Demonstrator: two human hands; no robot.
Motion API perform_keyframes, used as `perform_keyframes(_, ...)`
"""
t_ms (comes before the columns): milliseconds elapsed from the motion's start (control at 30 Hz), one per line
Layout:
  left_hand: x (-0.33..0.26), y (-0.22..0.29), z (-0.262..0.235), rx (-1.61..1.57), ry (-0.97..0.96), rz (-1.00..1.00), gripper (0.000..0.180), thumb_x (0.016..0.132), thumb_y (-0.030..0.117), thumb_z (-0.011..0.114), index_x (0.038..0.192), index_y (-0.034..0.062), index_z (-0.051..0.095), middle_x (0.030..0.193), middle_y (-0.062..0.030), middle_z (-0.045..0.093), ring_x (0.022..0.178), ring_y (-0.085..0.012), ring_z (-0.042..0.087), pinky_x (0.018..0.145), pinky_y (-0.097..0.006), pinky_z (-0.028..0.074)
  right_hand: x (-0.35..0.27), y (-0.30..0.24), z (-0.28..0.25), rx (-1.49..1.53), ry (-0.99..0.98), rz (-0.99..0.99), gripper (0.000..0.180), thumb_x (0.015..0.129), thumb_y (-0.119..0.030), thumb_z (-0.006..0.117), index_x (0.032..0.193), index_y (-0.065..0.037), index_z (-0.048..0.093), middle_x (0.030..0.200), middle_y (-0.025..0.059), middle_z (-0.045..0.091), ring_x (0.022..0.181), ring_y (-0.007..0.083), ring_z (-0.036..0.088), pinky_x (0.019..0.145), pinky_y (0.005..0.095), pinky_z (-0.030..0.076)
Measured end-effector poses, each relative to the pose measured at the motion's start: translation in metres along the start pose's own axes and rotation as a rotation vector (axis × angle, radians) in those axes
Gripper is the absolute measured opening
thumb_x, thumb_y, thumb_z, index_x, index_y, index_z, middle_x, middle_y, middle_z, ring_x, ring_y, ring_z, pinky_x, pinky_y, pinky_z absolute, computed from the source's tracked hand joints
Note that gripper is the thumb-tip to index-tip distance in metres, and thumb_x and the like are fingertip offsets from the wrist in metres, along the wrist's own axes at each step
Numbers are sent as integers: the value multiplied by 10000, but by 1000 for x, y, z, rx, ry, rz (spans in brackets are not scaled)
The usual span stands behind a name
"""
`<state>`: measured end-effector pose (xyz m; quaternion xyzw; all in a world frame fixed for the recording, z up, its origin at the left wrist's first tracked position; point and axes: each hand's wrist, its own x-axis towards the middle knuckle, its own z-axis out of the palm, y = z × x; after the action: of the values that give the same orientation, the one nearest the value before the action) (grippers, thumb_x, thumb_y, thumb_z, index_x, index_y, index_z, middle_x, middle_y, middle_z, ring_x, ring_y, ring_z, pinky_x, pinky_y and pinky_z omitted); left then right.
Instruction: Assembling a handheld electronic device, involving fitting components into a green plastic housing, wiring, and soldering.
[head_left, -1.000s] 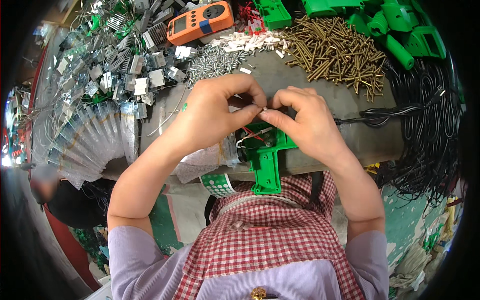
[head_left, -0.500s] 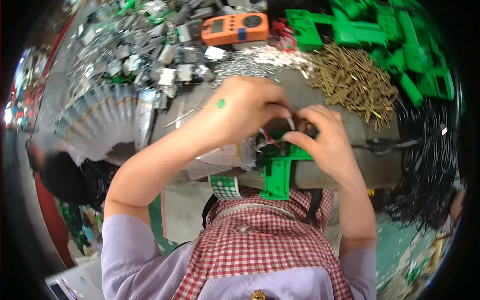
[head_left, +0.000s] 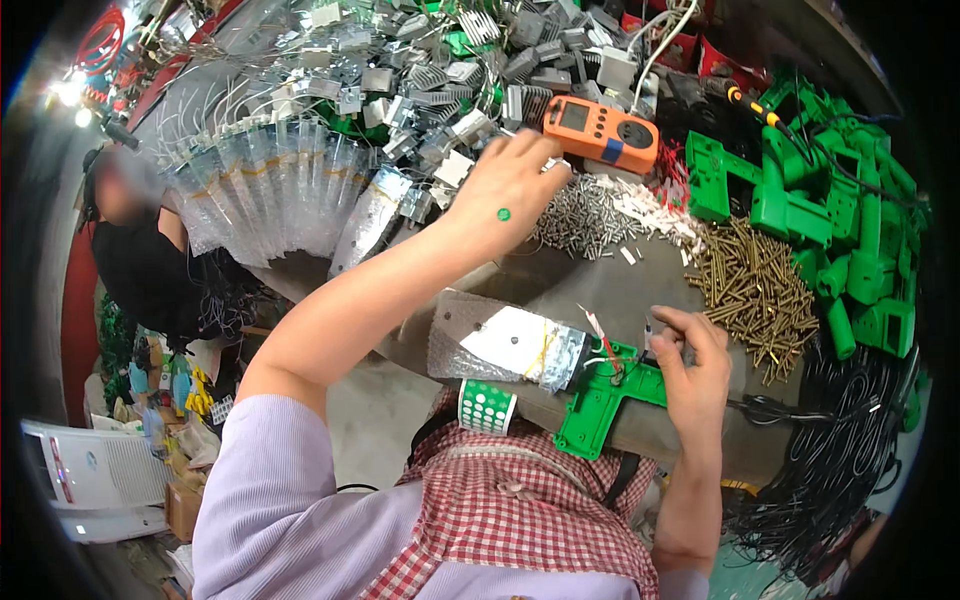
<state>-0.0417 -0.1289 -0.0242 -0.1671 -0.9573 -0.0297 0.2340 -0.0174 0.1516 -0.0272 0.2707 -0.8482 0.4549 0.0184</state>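
Note:
My left hand [head_left: 508, 190] is over the near edge of the pile of small silver metal pins [head_left: 590, 220], fingers curled together; whatever lies between the fingertips is too small to name. A green plastic tool housing half [head_left: 590, 405] lies inside up at the bench's near edge. My right hand [head_left: 692, 362] is beside its right end, thumb and forefinger pinching a thin wire end. Red and white wires [head_left: 610, 350] rise from the housing. Left of it, a flat silver part in clear bubble wrap [head_left: 500, 340] with a yellow band touches the housing.
An orange multimeter [head_left: 602, 133] lies behind the pins, near white sleeves [head_left: 655, 215]. Brass pins [head_left: 755, 295], green housings [head_left: 810, 190] and black cables [head_left: 830, 470] fill the right. Wrapped parts [head_left: 270, 190] fan out at left, near another person [head_left: 145, 250]. A dotted green sticker roll [head_left: 487, 407] hangs at the near edge.
My left hand has left the housing and moved away to the pin pile. The right hand stays by the housing. The view has shifted, showing more of the bench's far side.

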Motion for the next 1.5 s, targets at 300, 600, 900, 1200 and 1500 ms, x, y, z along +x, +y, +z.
perform_keyframes(300, -16, -53, -34, 46, -55, -270, 473, 721, 115, 751, 1159, 88, 575, 1089, -103, 584, 1038, -295, 538, 896, -380, 445, 10, -8, -12, -17, 35, 31, 173, 796, -101, 688, 959, -43, 674, 724, 33, 563, 703, 161, 484, 745, 290, 377)
perform_keyframes(600, -36, 5, -55, -706, 65, -517, 484, 685, 160, 825, 1055, 46, 533, 951, -61, 590, 858, -164, 574, 746, -299, 479, 114, -48, 15, 239, -393, -5, 290, 906, -222, 582, 1064, 16, 634, 929, 130, 682, 857, 178, 650, 768, 303, 494)
perform_keyframes(900, -31, 4, -64, -675, 288, -89, 329, 702, 173, 807, 916, 16, 613, 886, -85, 646, 796, -246, 620, 711, -321, 498, 136, -77, 43, 463, -506, 162, 372, 894, -142, 582, 1220, 30, 531, 850, 109, 697, 764, 135, 660, 702, 275, 509)
perform_keyframes(1200, 14, -135, -62, -403, -44, -887, 391, 775, 291, 698, 1108, 88, 663, 1021, -131, 665, 866, -197, 629, 744, -313, 504, 130, -11, 17, -312, -212, -169, 402, 807, -92, 636, 1202, -75, 564, 792, 200, 641, 771, 380, 631, 691, 432, 496)
perform_keyframes(1500, -24, -61, -77, -1767, 177, -784, 450, 983, 307, 476, 1316, 8, 434, 1108, -99, 615, 945, -145, 618, 846, -295, 505, 111, -41, 1, -73, -120, -157, 311, 828, -96, 647, 1126, -13, 621, 1040, 136, 658, 880, 216, 623, 780, 312, 482)
